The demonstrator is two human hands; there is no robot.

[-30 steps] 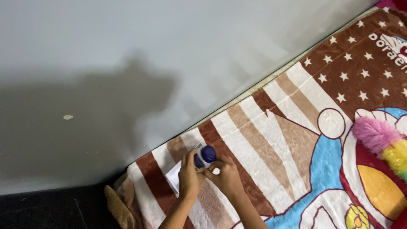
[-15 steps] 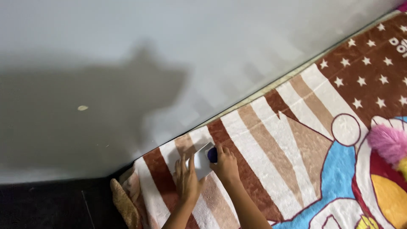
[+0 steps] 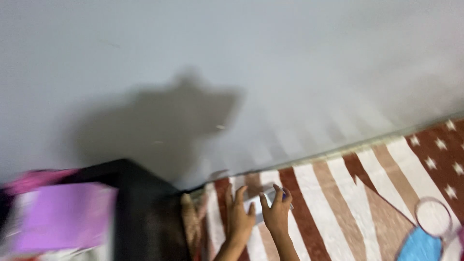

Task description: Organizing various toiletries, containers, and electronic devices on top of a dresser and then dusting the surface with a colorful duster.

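White object (image 3: 255, 207) under both hands on striped blanket (image 3: 338, 193).
Left hand (image 3: 239, 217) and right hand (image 3: 276, 215) rest on it, fingers (image 3: 276, 194) spread; grip indeterminate due to blur.

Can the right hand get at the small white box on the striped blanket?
Probably yes: the right hand already lies on the small white box, beside the left hand, with nothing between them, though blur hides the grip.

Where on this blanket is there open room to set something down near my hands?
The striped stretch of the blanket to the right of the right hand looks bare, up to the round white patch. It is crowded where both hands, left hand included, press a blurred white object, and tight against the dark furniture on the left.
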